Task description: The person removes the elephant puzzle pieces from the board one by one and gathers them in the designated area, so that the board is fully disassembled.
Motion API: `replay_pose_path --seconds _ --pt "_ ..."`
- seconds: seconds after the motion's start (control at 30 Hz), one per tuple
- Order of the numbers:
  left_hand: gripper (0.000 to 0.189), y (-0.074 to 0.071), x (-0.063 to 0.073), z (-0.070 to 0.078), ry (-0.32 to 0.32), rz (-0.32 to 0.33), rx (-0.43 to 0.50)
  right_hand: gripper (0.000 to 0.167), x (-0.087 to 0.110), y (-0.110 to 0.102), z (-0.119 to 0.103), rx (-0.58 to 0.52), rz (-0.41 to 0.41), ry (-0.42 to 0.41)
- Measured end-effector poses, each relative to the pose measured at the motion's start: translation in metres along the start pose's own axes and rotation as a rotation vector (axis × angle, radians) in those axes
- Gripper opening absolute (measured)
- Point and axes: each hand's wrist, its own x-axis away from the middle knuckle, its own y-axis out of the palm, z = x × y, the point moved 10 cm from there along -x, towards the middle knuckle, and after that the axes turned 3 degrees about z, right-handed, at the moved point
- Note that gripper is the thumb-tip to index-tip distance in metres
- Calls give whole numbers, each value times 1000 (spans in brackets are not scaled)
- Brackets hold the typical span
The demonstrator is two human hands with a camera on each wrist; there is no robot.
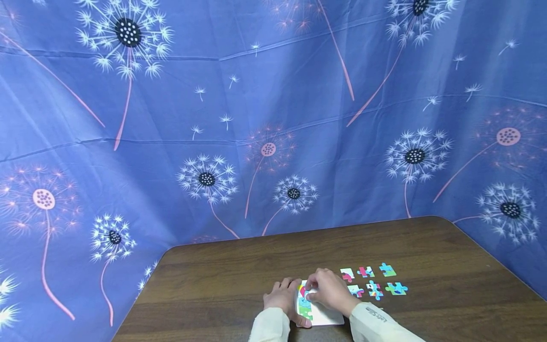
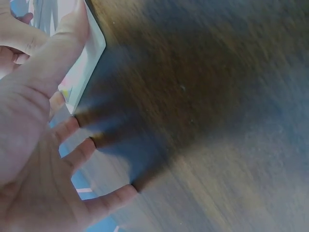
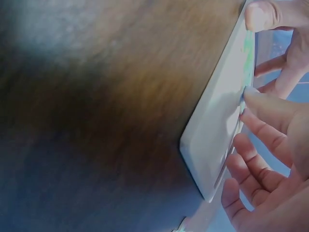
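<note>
A white puzzle board (image 1: 326, 317) lies flat on the table, with colourful pieces (image 1: 305, 311) fitted along its left side. My left hand (image 1: 280, 300) steadies the board's left edge. In the left wrist view its thumb (image 2: 70, 46) presses on the board, while the other fingers spread out straight onto the tabletop. Over the board's upper left part, my right hand (image 1: 331, 290) pinches a light-blue puzzle piece (image 1: 307, 294) between thumb and index finger, at the board's surface. The fingers largely cover this piece. In the right wrist view, the remaining fingers (image 3: 246, 166) curve loosely beside the board.
Right of the board, several loose jigsaw pieces (image 1: 387, 270) lie in two rows, the nearest (image 1: 355, 290) close to my right wrist. The brown wooden table (image 1: 205, 294) ends at a blue dandelion-print curtain (image 1: 239, 190) behind it.
</note>
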Motion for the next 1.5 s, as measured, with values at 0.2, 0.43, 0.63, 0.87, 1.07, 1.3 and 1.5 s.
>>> replay_pose_path --seconds 0.2,0.43,0.63,0.87,1.07,1.3,1.5 --pt "87 2 1 -1 -11 -44 15 25 -2 2 2 25 6 31" --pt "71 5 -1 -4 -30 -14 3 27 -2 4 1 6 -3 18" --pt "68 0 0 -1 -38 2 47 34 -2 1 1 16 12 17" --pt "69 2 -2 -2 -43 3 46 35 -1 -4 3 79 35 24" --pt "70 5 -4 -4 -28 -6 48 31 0 -4 4 93 31 28" --pt "73 10 -6 -8 0 -50 34 30 -1 -1 3 109 17 30" --pt "87 6 -5 -6 26 -41 5 28 -2 -5 2 96 51 22"
